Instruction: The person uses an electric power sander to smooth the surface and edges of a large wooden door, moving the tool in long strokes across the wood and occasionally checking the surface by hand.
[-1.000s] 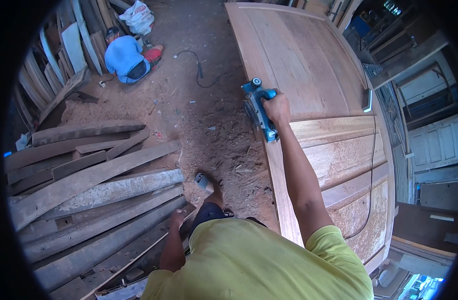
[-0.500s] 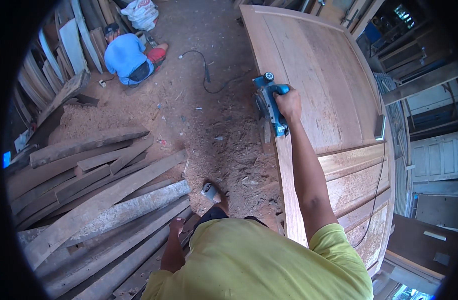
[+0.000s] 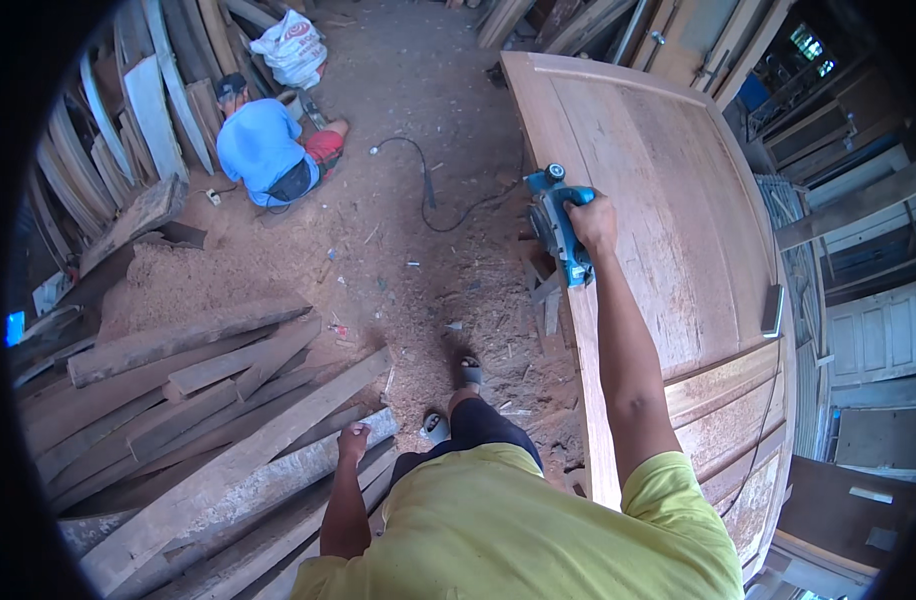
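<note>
Sawdust floor, white sack (image 3: 296,48), right hand (image 3: 592,222) gripping blue planer (image 3: 558,226)

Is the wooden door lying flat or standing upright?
Lying flat: the wooden door shows its broad panelled face to the downward-looking camera, and the right hand holds the blue power planer along its near edge.
</note>
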